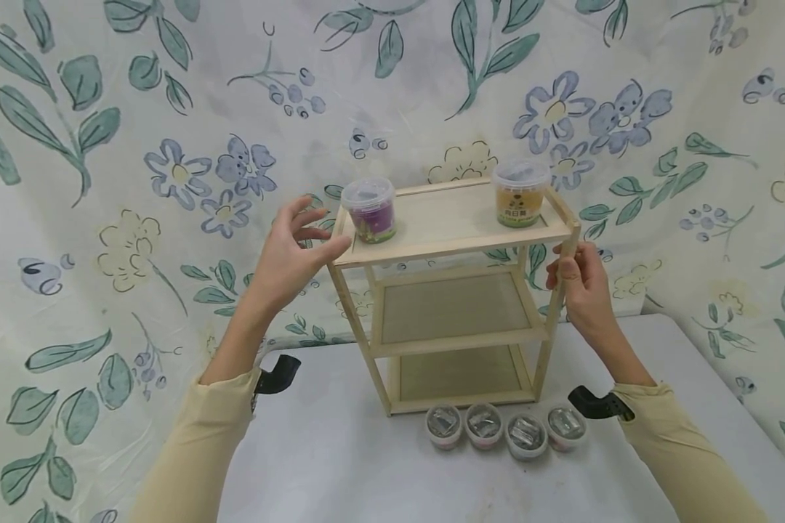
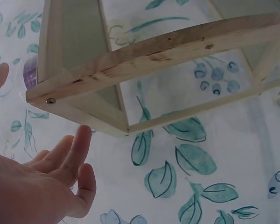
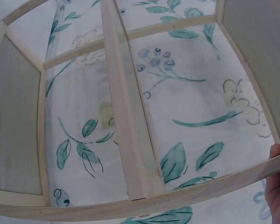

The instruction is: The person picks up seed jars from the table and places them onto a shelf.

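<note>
A three-tier wooden shelf rack (image 1: pixel 445 218) stands on the table. My right hand (image 1: pixel 582 280) grips its right upright near the top; in the right wrist view only the fingertips (image 3: pixel 276 184) show at the frame's edge. At the upper left corner, my left hand (image 1: pixel 294 250) has its fingers spread, holding nothing, the thumb tip at the top tier's edge. The left wrist view shows that hand (image 2: pixel 51 182) beside the rack's side frame (image 2: pixel 163 53). On the top tier sit two lidded clear cups, one with a purple label (image 1: pixel 371 216) at left, one yellow (image 1: pixel 520 202) at right.
Several small lidded cups (image 1: pixel 525 436) with silvery packets under their lids stand in a row before the rack's base. The white table (image 1: pixel 340 450) runs back to a floral cloth backdrop (image 1: pixel 392 94). Both lower tiers (image 1: pixel 454 309) hold no cups.
</note>
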A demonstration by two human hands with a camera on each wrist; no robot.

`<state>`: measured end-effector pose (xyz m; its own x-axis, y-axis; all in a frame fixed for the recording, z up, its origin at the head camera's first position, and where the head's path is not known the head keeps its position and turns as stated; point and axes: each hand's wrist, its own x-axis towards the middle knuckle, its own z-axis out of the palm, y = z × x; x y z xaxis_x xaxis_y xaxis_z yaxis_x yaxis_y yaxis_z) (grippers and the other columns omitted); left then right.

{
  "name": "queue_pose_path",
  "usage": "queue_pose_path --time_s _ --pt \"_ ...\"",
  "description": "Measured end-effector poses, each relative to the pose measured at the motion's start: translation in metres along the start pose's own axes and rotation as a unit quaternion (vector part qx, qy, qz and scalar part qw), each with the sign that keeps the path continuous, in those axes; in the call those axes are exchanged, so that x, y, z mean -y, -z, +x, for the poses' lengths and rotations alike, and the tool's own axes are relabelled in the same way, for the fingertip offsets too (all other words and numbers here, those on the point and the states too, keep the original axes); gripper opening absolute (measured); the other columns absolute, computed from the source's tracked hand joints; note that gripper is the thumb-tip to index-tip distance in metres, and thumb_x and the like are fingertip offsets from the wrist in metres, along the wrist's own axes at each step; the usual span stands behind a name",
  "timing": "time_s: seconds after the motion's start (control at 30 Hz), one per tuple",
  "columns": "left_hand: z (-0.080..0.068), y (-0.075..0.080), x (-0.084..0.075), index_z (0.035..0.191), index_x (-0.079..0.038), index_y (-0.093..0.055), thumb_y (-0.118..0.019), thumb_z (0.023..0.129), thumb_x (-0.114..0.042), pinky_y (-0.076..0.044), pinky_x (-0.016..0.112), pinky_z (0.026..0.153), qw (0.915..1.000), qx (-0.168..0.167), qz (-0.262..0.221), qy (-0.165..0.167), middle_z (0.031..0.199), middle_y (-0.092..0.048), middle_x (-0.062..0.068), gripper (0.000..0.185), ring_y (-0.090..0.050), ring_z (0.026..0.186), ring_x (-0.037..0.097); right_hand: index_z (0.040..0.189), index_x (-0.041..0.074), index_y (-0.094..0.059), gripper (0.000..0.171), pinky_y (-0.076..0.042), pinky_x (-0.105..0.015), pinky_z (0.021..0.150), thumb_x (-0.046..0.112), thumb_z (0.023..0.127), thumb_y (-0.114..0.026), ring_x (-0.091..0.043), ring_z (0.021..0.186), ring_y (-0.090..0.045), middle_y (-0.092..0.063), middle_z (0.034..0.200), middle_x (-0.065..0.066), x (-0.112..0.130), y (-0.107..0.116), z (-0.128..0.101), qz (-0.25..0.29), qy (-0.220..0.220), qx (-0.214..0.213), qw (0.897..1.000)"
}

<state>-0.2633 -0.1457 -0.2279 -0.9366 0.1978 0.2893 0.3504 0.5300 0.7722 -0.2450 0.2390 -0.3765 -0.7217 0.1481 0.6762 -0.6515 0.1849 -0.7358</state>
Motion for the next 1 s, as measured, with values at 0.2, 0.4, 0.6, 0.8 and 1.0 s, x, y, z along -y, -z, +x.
queue_pose_path --time_s 0.2,0.4,0.6,0.8,1.0 --pt "-0.012 -0.002 0.02 0.157 -0.013 -0.017 -0.072 0.089 -0.039 -0.032 0.05 0.108 0.9999 -0.005 -0.007 -0.011 0.155 -0.04 0.004 0.091 -0.048 0.13 0.025 0.115 -0.009 -0.045 0.022 -0.047 -0.019 0.071 0.01 0.106 -0.04 -0.009 0.071 -0.054 -0.056 0.086 0.004 -0.001 0.0 0.0 -0.004 0.008 -0.004 1.0" --pt "-0.024 -0.012 0.044 0.156 -0.011 -0.018 -0.072 0.089 -0.032 -0.03 0.051 0.107 0.9996 -0.006 -0.024 -0.015 0.154 -0.041 0.008 0.088 -0.048 0.13 0.027 0.118 -0.011 -0.043 0.024 -0.048 -0.019 0.073 0.01 0.106 -0.04 -0.008 0.072 -0.054 -0.056 0.087 0.009 0.0 -0.001 0.0 -0.02 -0.001 -0.002 1.0" --pt "-0.039 -0.03 0.071 0.156 -0.01 -0.019 -0.072 0.089 -0.029 -0.022 0.054 0.111 0.9976 -0.007 -0.066 0.02 0.152 -0.041 0.009 0.087 -0.045 0.131 0.027 0.117 -0.014 -0.043 0.026 -0.047 -0.018 0.07 0.01 0.106 -0.04 -0.006 0.07 -0.054 -0.057 0.085 0.01 0.0 0.0 0.0 -0.024 0.019 -0.005 1.0" --pt "-0.06 -0.052 0.099 0.152 -0.006 -0.026 -0.072 0.089 -0.027 -0.026 0.05 0.107 0.9941 -0.042 -0.089 0.047 0.147 -0.045 0.009 0.08 -0.046 0.13 0.026 0.117 -0.014 -0.043 0.029 -0.046 -0.019 0.07 0.012 0.106 -0.04 -0.006 0.07 -0.054 -0.056 0.086 0.012 0.002 0.0 0.0 -0.017 0.014 -0.003 1.0" --pt "-0.082 -0.077 0.128 0.15 -0.007 -0.028 -0.074 0.089 -0.025 -0.026 0.05 0.11 0.9888 -0.045 -0.111 0.09 0.146 -0.046 0.009 0.078 -0.046 0.132 0.024 0.117 -0.015 -0.044 0.028 -0.046 -0.018 0.071 0.011 0.106 -0.04 -0.006 0.07 -0.054 -0.057 0.085 0.01 0.001 -0.002 0.001 -0.012 0.018 -0.003 1.0"
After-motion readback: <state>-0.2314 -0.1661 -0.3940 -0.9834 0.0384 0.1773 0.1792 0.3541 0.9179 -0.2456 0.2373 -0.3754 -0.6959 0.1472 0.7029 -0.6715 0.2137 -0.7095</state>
